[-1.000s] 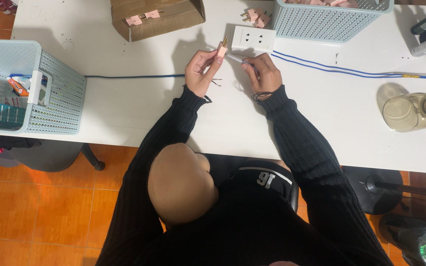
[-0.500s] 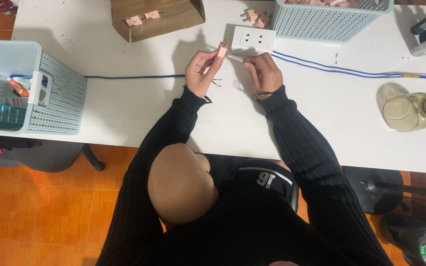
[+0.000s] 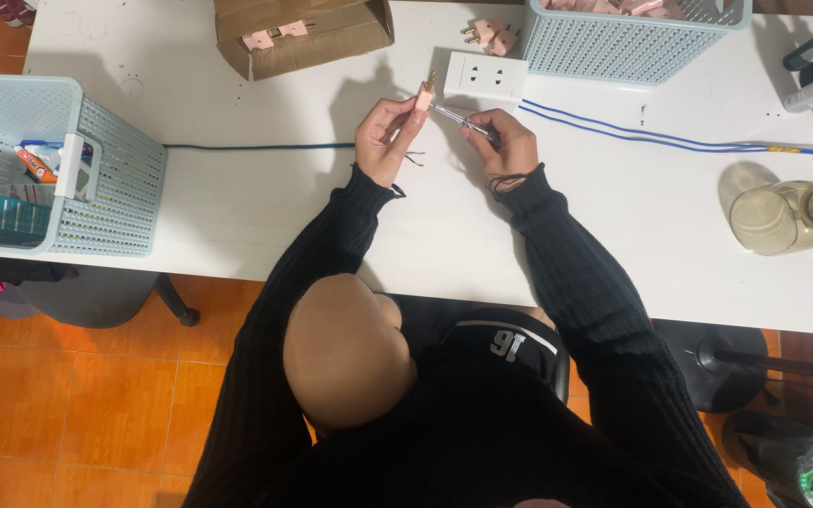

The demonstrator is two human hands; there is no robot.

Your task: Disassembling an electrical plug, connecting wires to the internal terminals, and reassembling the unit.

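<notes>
My left hand (image 3: 386, 139) holds a small pink plug (image 3: 422, 95) upright, its brass prongs pointing away from me. A dark cable (image 3: 256, 146) runs from that hand off to the left, and bare wire ends stick out beside my palm. My right hand (image 3: 501, 143) grips a thin screwdriver (image 3: 452, 117) whose tip meets the side of the plug. Both hands hover over the white table (image 3: 237, 207), just in front of a white socket block (image 3: 486, 75).
A cardboard box (image 3: 303, 33) with pink plugs sits at the back. A pale blue basket (image 3: 628, 38) is at back right, with loose plugs (image 3: 491, 33) beside it. Another blue basket (image 3: 49, 169) stands left. Blue cables (image 3: 651, 136) and a glass jar (image 3: 788, 218) lie right.
</notes>
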